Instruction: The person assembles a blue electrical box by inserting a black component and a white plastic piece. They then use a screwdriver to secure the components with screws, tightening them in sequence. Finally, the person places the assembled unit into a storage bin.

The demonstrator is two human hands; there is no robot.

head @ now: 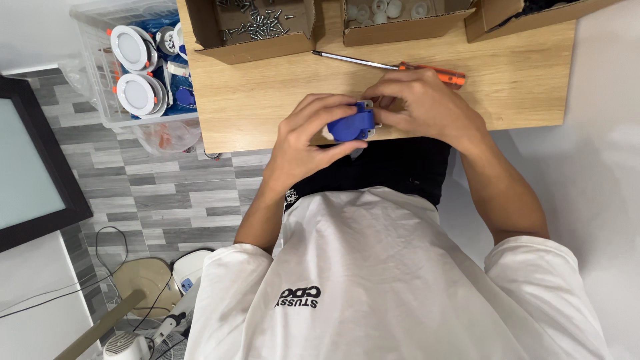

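A small blue plastic part (353, 125) with a grey metal plate on it is held over the near edge of the wooden table (267, 93). My left hand (307, 137) wraps around its blue body from the left. My right hand (427, 107) closes on its right side, fingertips at the grey plate. An orange-handled screwdriver (393, 66) lies on the table just beyond my right hand, untouched.
Three open cardboard boxes line the table's far edge: one with several screws (260, 20), one with white round parts (390, 10), one with dark contents (527, 10). A clear bin (100, 80) of round white lamps stands on the floor at left. A fan (133, 343) sits lower left.
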